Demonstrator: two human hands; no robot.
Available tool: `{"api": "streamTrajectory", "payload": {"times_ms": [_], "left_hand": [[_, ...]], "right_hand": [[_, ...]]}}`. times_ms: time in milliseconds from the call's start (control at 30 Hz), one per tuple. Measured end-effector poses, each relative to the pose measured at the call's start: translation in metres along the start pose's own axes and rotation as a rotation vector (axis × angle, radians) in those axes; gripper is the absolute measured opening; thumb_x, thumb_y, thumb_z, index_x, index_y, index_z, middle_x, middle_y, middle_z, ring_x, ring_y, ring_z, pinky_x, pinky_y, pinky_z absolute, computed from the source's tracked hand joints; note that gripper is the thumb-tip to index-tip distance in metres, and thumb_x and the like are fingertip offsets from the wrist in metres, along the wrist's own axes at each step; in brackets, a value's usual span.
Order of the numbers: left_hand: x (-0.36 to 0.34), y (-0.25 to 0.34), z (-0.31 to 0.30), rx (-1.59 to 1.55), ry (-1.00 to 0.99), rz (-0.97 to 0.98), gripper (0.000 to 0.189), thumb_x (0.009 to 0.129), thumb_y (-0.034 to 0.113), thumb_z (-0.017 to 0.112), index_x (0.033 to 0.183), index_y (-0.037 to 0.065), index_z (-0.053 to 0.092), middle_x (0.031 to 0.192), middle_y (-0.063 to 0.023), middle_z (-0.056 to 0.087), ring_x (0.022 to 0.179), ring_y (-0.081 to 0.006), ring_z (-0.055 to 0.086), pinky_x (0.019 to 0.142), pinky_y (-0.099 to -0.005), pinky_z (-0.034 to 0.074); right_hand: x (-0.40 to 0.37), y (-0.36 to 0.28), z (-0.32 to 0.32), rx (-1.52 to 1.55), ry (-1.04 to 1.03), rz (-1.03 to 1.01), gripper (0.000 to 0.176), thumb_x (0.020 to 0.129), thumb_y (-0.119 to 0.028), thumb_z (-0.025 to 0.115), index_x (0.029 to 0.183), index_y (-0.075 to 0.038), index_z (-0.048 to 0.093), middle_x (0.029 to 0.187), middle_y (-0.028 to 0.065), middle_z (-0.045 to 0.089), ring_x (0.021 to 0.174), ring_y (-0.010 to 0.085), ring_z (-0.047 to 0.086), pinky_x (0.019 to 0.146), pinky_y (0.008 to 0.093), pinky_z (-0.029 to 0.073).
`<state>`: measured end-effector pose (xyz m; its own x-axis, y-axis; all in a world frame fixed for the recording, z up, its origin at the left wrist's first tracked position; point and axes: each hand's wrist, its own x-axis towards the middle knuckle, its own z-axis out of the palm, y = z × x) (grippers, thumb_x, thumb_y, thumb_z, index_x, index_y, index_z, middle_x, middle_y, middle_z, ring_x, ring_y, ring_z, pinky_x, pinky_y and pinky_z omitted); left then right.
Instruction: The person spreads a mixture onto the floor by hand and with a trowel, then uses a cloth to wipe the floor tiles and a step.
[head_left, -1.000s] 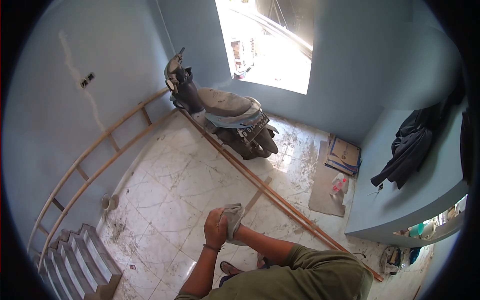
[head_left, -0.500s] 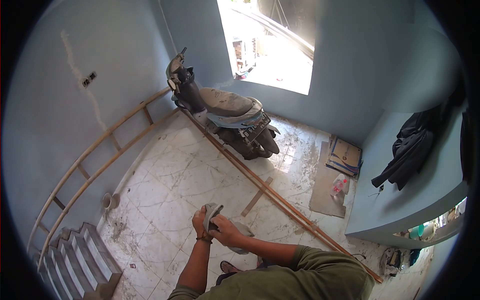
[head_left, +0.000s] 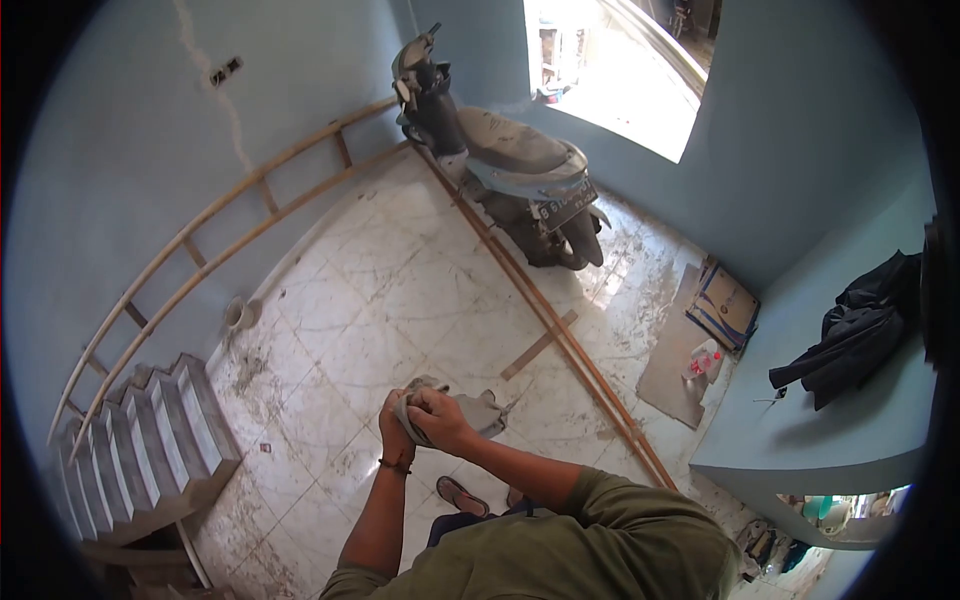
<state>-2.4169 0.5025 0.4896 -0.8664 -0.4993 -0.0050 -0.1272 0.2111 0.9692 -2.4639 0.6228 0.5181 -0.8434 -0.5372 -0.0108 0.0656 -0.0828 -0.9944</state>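
A grey cloth [head_left: 482, 412] is bunched up between my two hands in front of my body, above the tiled floor. My left hand [head_left: 397, 432], with a dark band at the wrist, is closed around its left side. From the right, my right hand [head_left: 442, 422] grips the top of the cloth, fingers curled into it. Part of the cloth hangs loose past the right hand. Folds hide some of the fingertips.
Beyond my hands stands a dusty scooter [head_left: 515, 150]. Long wooden strips [head_left: 545, 310] lie across the floor [head_left: 340, 330]. Along the left wall are a wooden ladder [head_left: 190, 230] and grey stepped pieces [head_left: 150, 440]. Flattened cardboard [head_left: 722, 300] and a plastic bottle [head_left: 703, 358] lie right.
My view has shifted, so the scooter and ladder sit higher and the scooter farther right. Both hands keep hold of the cloth, and more of it now spreads out to the right.
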Motion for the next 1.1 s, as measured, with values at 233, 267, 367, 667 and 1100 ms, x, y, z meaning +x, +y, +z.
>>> {"api": "streamTrajectory", "payload": {"times_ms": [233, 267, 367, 667, 1100], "left_hand": [[-0.055, 0.019, -0.043, 0.476, 0.300, 0.386, 0.036, 0.088, 0.015, 0.062, 0.121, 0.003, 0.054, 0.109, -0.0136, 0.058, 0.102, -0.0285, 0.056, 0.089, -0.0399, 0.046], [-0.061, 0.013, -0.057, 0.499, 0.404, 0.448, 0.039, 0.088, 0.015, 0.062, 0.124, 0.004, 0.053, 0.113, -0.0152, 0.057, 0.107, -0.0314, 0.054, 0.093, -0.0422, 0.044], [-0.086, -0.016, -0.122, 0.016, 0.561, 0.309, 0.038, 0.088, 0.022, 0.062, 0.122, 0.004, 0.055, 0.113, -0.0148, 0.058, 0.105, -0.0306, 0.056, 0.091, -0.0412, 0.046], [-0.226, -0.052, -0.307, 0.108, 0.610, 0.094, 0.022, 0.093, 0.024, 0.055, 0.093, 0.003, 0.061, 0.091, -0.0172, 0.064, 0.085, -0.0354, 0.063, 0.071, -0.0405, 0.049], [-0.422, -0.055, -0.531, 0.136, 1.349, 0.092, 0.026, 0.078, 0.004, 0.060, 0.104, 0.003, 0.060, 0.106, -0.0117, 0.056, 0.101, -0.0248, 0.057, 0.087, -0.0324, 0.046]], "right_hand": [[0.000, 0.006, 0.084, -0.058, 0.017, -0.296, 0.039, 0.086, -0.010, 0.055, 0.123, 0.002, 0.051, 0.114, 0.0177, 0.056, 0.103, 0.0264, 0.057, 0.089, 0.0345, 0.046], [-0.006, 0.002, 0.095, -0.059, -0.139, -0.320, 0.045, 0.085, -0.008, 0.053, 0.129, 0.003, 0.049, 0.121, 0.0201, 0.053, 0.110, 0.0299, 0.055, 0.094, 0.0357, 0.045], [-0.048, -0.023, 0.155, -0.254, -0.400, -0.396, 0.061, 0.086, -0.009, 0.055, 0.143, -0.001, 0.037, 0.134, 0.0238, 0.047, 0.120, 0.0397, 0.051, 0.098, 0.0404, 0.044], [-0.131, -0.025, 0.361, -0.395, -0.491, -0.417, 0.057, 0.082, -0.004, 0.063, 0.136, 0.003, 0.049, 0.124, 0.0209, 0.061, 0.116, 0.0297, 0.059, 0.098, 0.0365, 0.045], [-0.224, -0.023, 0.647, 0.030, -1.419, -0.402, 0.079, 0.082, -0.011, 0.066, 0.151, -0.004, 0.028, 0.151, 0.0134, 0.037, 0.131, 0.0271, 0.044, 0.101, 0.0373, 0.044]]}}
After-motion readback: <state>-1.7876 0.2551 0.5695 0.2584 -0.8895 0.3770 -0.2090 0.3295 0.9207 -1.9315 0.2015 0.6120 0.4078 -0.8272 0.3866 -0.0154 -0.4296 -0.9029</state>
